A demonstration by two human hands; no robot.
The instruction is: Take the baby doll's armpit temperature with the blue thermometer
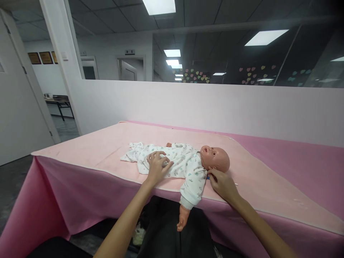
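A baby doll [216,159] lies on its back on the table, its head to the right. It wears a white patterned onesie [178,157], and one doll arm [184,216] hangs over the front edge. My left hand [158,166] rests on the doll's belly with fingers apart, holding nothing. Beside the doll's ear and neck, my right hand [223,184] has its fingers pinched together. A bit of something blue [208,177] shows at those fingertips; its kind is mostly hidden. A thin white tip [236,184] shows just past that hand.
A peach pad [94,150] covers much of the table, over a pink cloth [88,197] that drapes down in front. Behind stands a white half wall [215,107] with glass above. A white door [21,86] stands at the left.
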